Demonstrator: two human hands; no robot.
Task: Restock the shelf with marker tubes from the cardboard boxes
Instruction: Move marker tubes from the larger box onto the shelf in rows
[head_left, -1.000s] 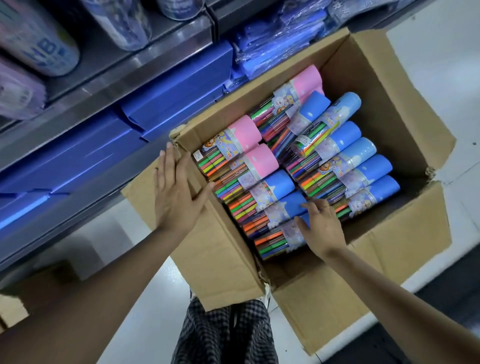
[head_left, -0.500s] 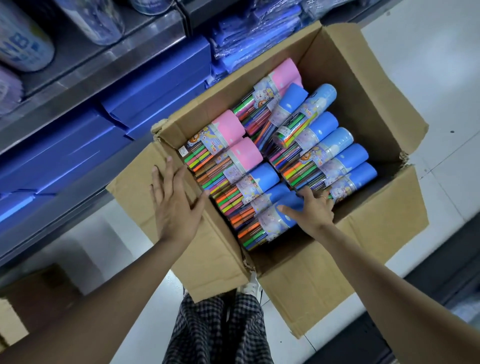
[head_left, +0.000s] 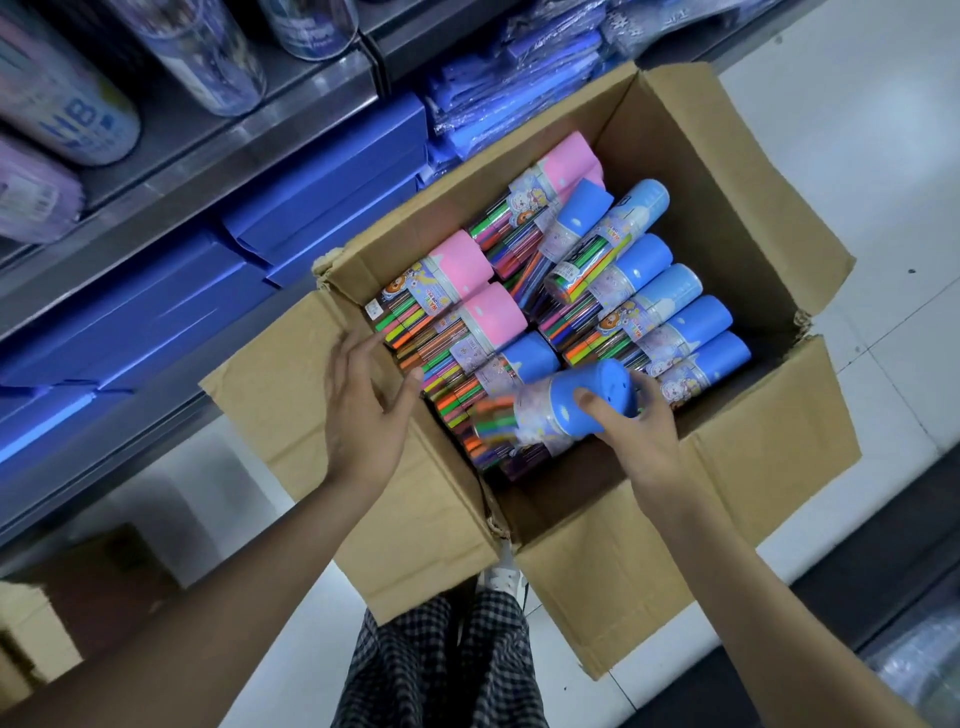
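Observation:
An open cardboard box (head_left: 727, 171) sits on the floor, packed with several marker tubes lying on their sides, some with pink caps (head_left: 462, 262) and some with blue caps (head_left: 691, 317). My right hand (head_left: 634, 431) grips one blue-capped marker tube (head_left: 566, 408) by its cap end and holds it raised above the near row, tilted. My left hand (head_left: 363, 405) rests flat with spread fingers on the box's left flap (head_left: 270, 395), thumb at the box's inner edge.
The metal shelf (head_left: 218, 150) runs along the left, with blue folders (head_left: 332, 192) on a lower level and round tubes (head_left: 208, 47) higher up. Another cardboard box (head_left: 62, 608) stands at the lower left. My checked trousers (head_left: 441, 670) and white floor tiles show below.
My right hand has closed on a blue-capped tube and lifted it out of the near row. My left hand has slid a little towards the box's inner edge.

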